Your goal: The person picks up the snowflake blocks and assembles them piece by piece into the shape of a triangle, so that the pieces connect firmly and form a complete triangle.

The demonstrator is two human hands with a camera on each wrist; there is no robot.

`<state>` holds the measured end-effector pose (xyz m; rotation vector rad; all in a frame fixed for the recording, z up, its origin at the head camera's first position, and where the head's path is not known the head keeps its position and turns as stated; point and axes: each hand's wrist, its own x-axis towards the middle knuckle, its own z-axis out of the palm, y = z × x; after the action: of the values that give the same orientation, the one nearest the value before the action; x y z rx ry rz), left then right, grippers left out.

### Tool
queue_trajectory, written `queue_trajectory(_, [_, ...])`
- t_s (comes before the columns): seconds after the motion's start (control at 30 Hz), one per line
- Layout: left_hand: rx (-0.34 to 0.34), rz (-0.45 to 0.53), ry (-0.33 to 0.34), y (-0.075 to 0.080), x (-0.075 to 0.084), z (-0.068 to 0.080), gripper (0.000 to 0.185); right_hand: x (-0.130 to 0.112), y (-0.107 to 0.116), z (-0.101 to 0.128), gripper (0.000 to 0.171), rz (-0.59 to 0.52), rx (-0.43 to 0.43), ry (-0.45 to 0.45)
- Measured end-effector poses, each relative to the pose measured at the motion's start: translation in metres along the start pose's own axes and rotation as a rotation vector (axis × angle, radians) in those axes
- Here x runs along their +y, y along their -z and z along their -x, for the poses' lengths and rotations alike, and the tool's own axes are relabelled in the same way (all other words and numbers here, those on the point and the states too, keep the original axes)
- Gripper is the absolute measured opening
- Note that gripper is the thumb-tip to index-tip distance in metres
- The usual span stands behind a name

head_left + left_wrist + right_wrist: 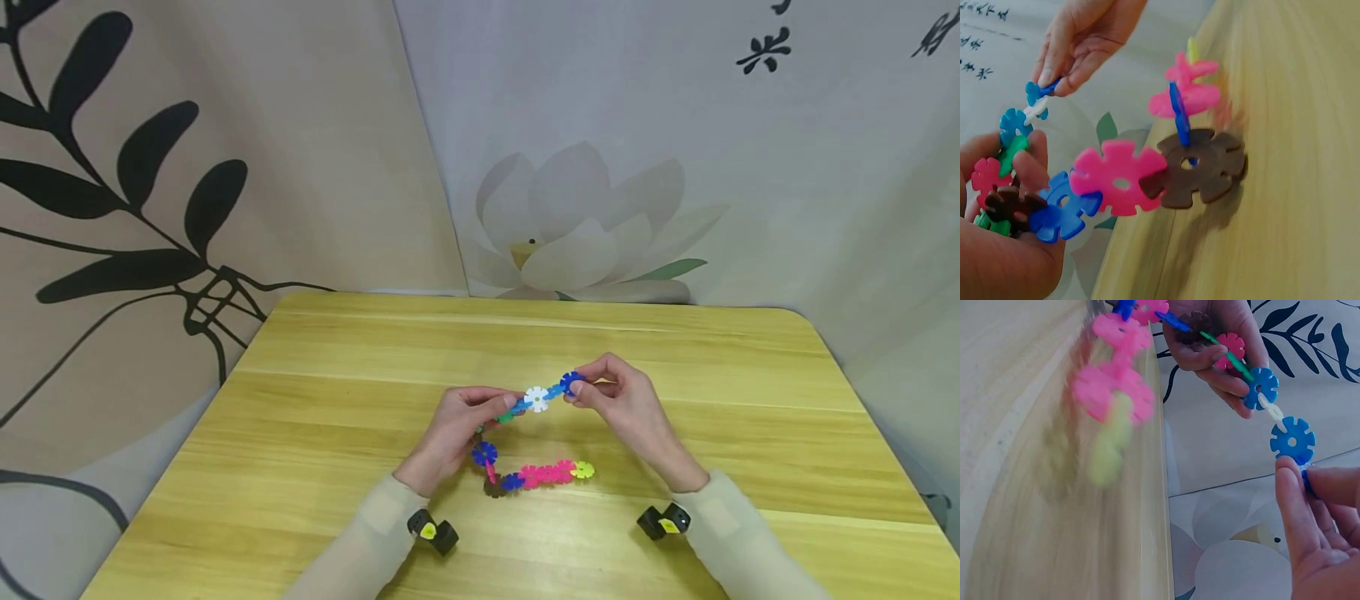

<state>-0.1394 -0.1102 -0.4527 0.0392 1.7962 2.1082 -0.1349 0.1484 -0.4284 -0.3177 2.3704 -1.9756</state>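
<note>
**Above the wooden table: a chain of plastic snowflake discs held between your two hands**

Above the middle of the wooden table (315,467) you hold a chain of interlocking snowflake discs (536,400), stretched between both hands just over the tabletop. Judging by what shows, the chain is already well along: around a dozen discs are slotted together, in blue, white, green, pink, brown and yellow. No loose discs can be seen on the table, so what remains to be joined cannot be told.

Your left hand (457,429) sits on the near-left side of the table's centre, palm turned inward, fingers curled around a cluster of discs in green, pink, brown and blue. From there the lower stretch of the chain hangs down toward the table and trails right, ending in a yellow disc (582,471) that rests on or just above the wood.

Your right hand (622,400) sits to the right of centre, slightly higher, wrist bent, pinching the blue end disc (572,382) between thumb and fingertips. A white disc (536,399) lies in the raised span between the two hands.
</note>
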Motion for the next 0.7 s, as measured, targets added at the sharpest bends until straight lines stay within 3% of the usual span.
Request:
queue_trajectory(0.33, [-0.230,-0.226,-0.020,0.006,0.009,-0.001,0.040,0.000,0.002,-0.003,0.020,0.020,-0.029,-0.037])
queue_trajectory(0.7, [-0.422,-0.327,-0.026,0.012,0.019,-0.009,0.034,0.001,0.000,-0.003,0.022,-0.001,-0.033,-0.036])
